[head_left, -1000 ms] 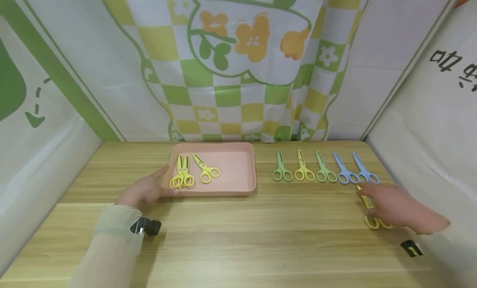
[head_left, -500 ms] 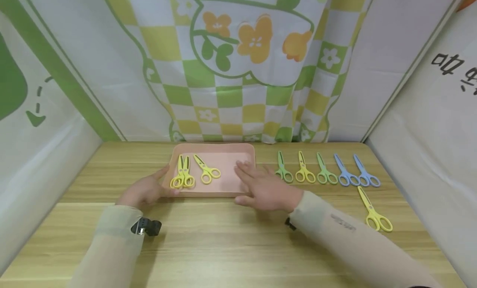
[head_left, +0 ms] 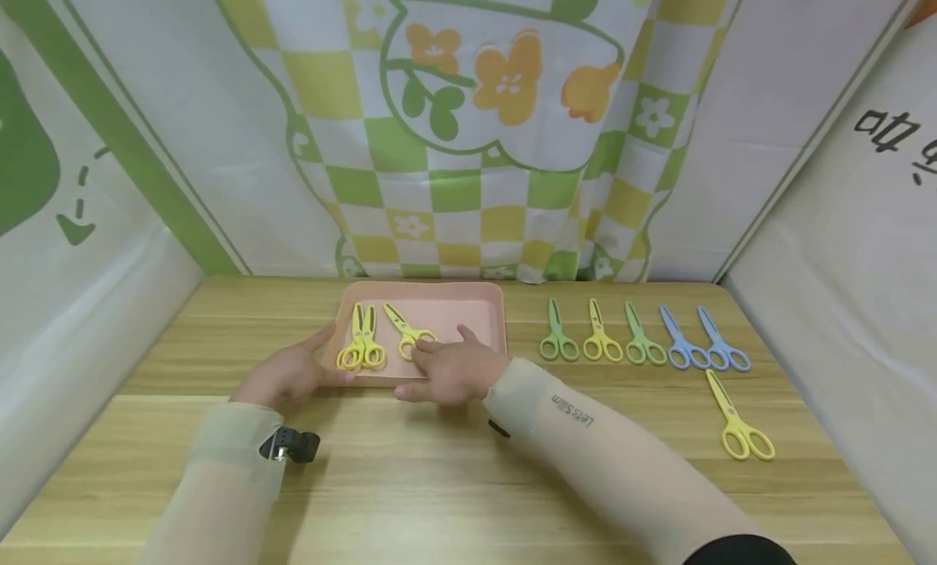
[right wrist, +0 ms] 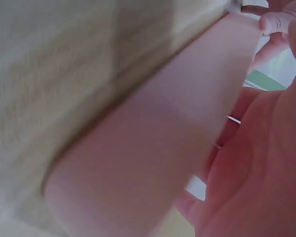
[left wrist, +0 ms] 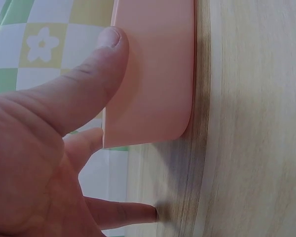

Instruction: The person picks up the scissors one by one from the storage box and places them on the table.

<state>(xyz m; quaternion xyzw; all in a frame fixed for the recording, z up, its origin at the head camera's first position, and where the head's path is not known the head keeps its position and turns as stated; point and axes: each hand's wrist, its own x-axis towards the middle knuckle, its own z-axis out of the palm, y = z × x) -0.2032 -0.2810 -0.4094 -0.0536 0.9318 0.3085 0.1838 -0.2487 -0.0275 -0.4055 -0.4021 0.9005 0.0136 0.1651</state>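
My left hand [head_left: 289, 374] rests against the front-left corner of a shallow pink tray [head_left: 479, 309]. Its thumb [left wrist: 106, 69] presses the tray's outer front wall; the other fingers are spread, one touching the table. Inside the tray lie several yellow scissors: a pair [head_left: 350, 358] and another pair [head_left: 375, 356] side by side at the left, and a third pair [head_left: 398, 317] angled near the middle. Over the front rim reaches my right hand [head_left: 457, 374], its fingers extended across the handles of the middle scissors and covering part of them. The right wrist view shows its palm beside the tray wall.
Right of the tray, a row on the wooden table [head_left: 468, 500] has green scissors [head_left: 558, 337], yellow scissors [head_left: 600, 337], more green scissors [head_left: 642, 341] and two blue pairs [head_left: 681, 344]. Yellow scissors [head_left: 735, 423] lie in front at right. A checked curtain [head_left: 439, 191] hangs behind.
My right hand has let go of the yellow scissors at the far right and moved left across to the tray, now over the middle scissors. The left hand has stayed at the tray corner.
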